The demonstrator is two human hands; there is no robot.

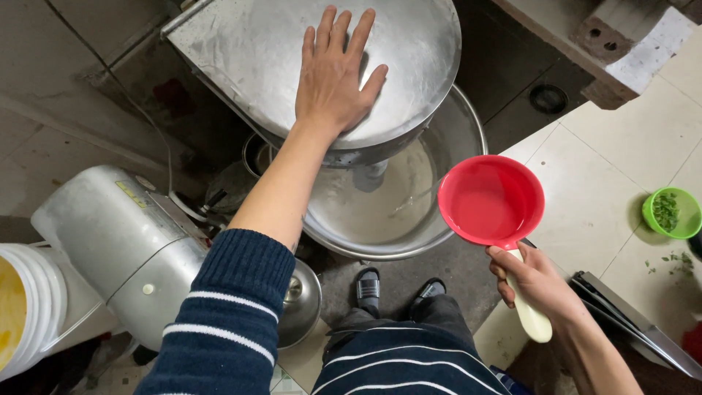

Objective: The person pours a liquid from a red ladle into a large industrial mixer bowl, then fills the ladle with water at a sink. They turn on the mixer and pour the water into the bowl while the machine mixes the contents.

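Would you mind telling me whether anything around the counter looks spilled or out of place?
Yes: chopped green bits lie scattered on the tiled counter, just outside the green bowl that holds the rest.

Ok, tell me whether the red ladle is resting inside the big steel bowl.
No: the right hand holds the red ladle by its cream handle, up beside the steel bowl's rim, not inside it.

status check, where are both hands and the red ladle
Left hand flat on steel lid. Right hand grips red ladle over metal basin. Nothing in between.
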